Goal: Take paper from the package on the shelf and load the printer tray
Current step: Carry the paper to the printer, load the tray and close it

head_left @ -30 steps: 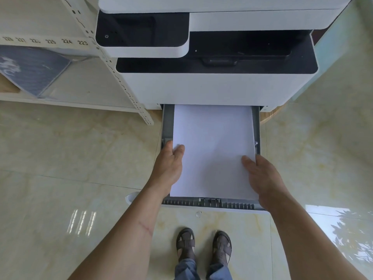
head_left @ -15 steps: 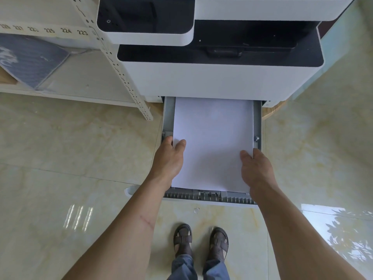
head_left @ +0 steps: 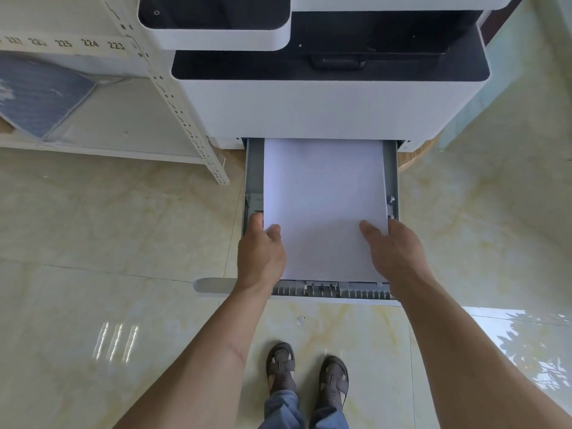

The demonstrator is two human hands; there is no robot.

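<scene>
- The shelf [head_left: 102, 128] stands well off to the outer side of the left fingers, carrying a grey-blue package [head_left: 40, 94] and numbered labels; nothing there needs touching for this step.
- The left hand [head_left: 261, 252] grips the left edge of the paper [head_left: 323, 205], thumb lying on the top sheet, the other fingers curled under and out of sight.
- Between the two hands the white stack lies inside the pulled-out tray [head_left: 253, 168], its far end reaching under the printer [head_left: 325, 100].
- The right hand [head_left: 394, 252] clasps the right edge the same way, thumb on top.
- To seat the stack well, I judge both thumbs should press flat and even while the edges are squared against the grey side guides just beyond the fingertips.
- Ease the fingers out from under without dragging sheets askew.
</scene>
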